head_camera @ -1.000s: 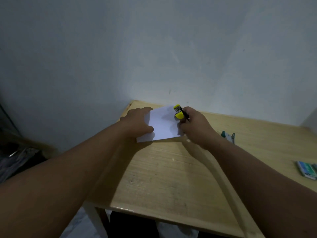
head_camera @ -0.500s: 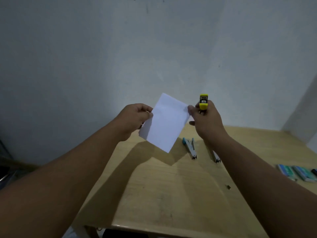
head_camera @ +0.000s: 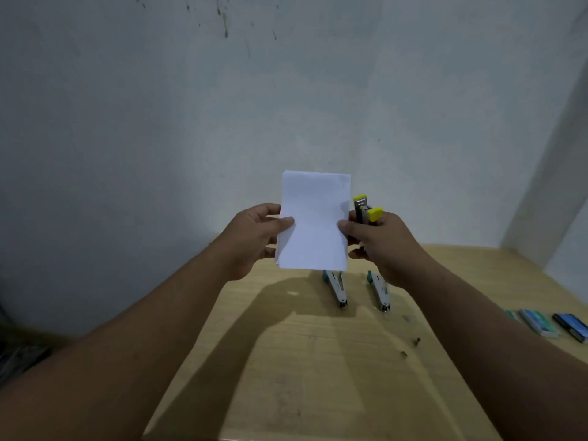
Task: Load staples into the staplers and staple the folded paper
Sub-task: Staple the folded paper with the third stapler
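A folded white paper point(head_camera: 313, 224) is held upright in the air in front of the wall, above the wooden table point(head_camera: 318, 361). My left hand point(head_camera: 254, 237) pinches its left edge with the thumb on the front. My right hand point(head_camera: 378, 243) pinches the paper's right edge with the thumb while its fingers grip a yellow stapler point(head_camera: 366, 211), which sticks up beside the paper. Two teal staplers point(head_camera: 335, 286) point(head_camera: 378, 289) lie on the table below the paper.
Small staple boxes point(head_camera: 537, 323) point(head_camera: 571, 326) lie near the table's right edge. A few dark bits point(head_camera: 410, 346) are scattered on the table right of centre. The wall stands close behind the table, with a corner at the right.
Both hands lifted the paper off the table and turned it from tilted to upright. The right hand's thumb has come onto the paper's right edge while it still grips the yellow stapler.
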